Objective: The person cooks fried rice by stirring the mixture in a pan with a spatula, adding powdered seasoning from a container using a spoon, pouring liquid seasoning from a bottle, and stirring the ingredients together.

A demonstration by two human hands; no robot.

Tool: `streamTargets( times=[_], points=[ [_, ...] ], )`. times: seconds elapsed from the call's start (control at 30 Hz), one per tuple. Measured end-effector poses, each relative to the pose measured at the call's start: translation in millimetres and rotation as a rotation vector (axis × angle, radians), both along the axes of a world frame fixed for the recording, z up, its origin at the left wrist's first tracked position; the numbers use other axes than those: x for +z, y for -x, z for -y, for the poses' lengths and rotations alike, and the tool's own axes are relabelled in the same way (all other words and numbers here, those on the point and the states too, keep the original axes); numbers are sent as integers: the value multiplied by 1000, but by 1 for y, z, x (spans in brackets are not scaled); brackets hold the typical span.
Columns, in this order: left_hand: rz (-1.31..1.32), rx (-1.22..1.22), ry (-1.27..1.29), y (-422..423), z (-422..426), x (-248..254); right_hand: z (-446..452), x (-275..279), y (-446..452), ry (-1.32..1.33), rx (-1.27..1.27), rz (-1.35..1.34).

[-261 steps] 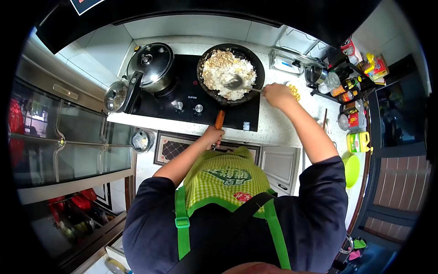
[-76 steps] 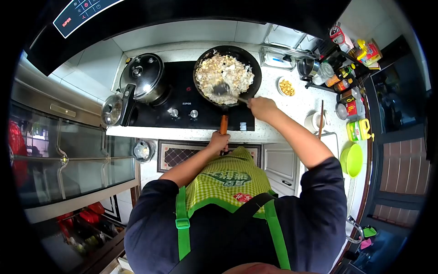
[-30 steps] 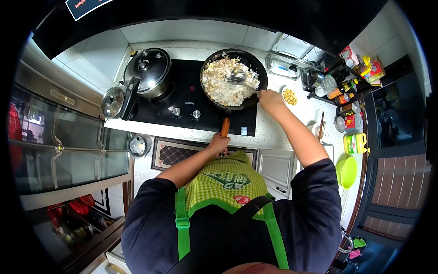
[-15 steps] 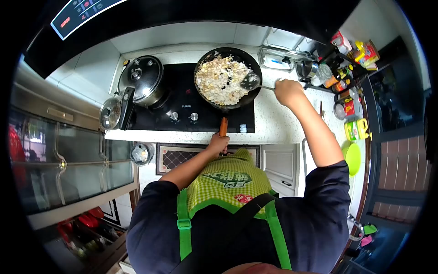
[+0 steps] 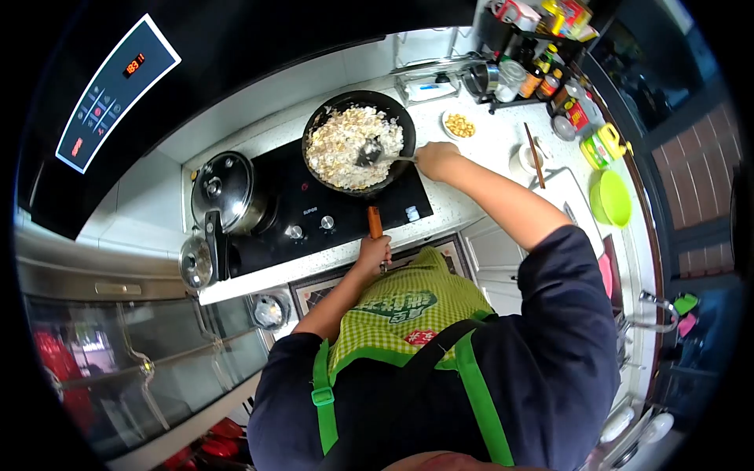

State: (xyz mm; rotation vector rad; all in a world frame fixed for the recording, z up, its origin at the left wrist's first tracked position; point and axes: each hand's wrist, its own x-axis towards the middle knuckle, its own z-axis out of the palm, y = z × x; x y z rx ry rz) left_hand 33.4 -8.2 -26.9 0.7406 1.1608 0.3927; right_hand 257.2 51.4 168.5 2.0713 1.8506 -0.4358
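A black wok (image 5: pixel 402 118) stands on the black cooktop (image 5: pixel 267 235), filled with fried rice (image 5: pixel 345 145) mixed with yellowish bits. My left hand (image 5: pixel 375 253) is wrapped round the wok's wooden handle (image 5: pixel 375 223) at the counter's front edge. From the right, my right hand (image 5: pixel 437 161) grips the thin handle of a spatula (image 5: pixel 371 151); its dark, perforated-looking head rests in the rice near the middle of the wok. Both hands are closed.
A pressure cooker (image 5: pixel 222 188) and a glass lid (image 5: pixel 195 261) stand at the left. Beyond my right hand are a small bowl of yellow pieces (image 5: pixel 459 124), chopsticks (image 5: pixel 534 155), a green bowl (image 5: pixel 610 198), a yellow-green jug (image 5: pixel 602 147) and several bottles (image 5: pixel 537 71).
My view has turned and shifted to the right, bringing the small bowl into sight. The spatula head has moved from the wok's right side into the middle of the rice. My left hand keeps its hold.
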Motion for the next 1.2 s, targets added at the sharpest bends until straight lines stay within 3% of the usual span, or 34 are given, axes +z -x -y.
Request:
streamTargets(
  times=[0.2, 0.33, 0.4, 0.57, 0.8, 0.87, 1.07, 1.13, 1.2],
  points=[
    [58, -27, 18, 10, -2, 8, 1, 30, -6, -36, 20, 68],
    [61, -19, 69, 15, -3, 13, 1, -1, 13, 50, -81, 12],
    [88, -15, 71, 10, -2, 15, 2, -4, 16, -10, -177, 44],
    [61, -40, 37, 26, -4, 17, 1, 25, 7, -140, -141, 126],
    [-9, -132, 33, 38, 2, 33, -62, 15, -4, -182, -213, 169],
    [-9, -110, 21, 36, 5, 31, -79, 0, 0, -295, -23, 108],
    [-49, 7, 59, 23, 0, 40, -57, 13, 29, -219, 360, 163],
    [-53, 6, 37, 20, 0, 45, -38, 18, 14, -232, 414, 139],
    [-44, 33, 59, 18, -5, 42, -25, 30, -5, -273, 274, 120]
  ],
)
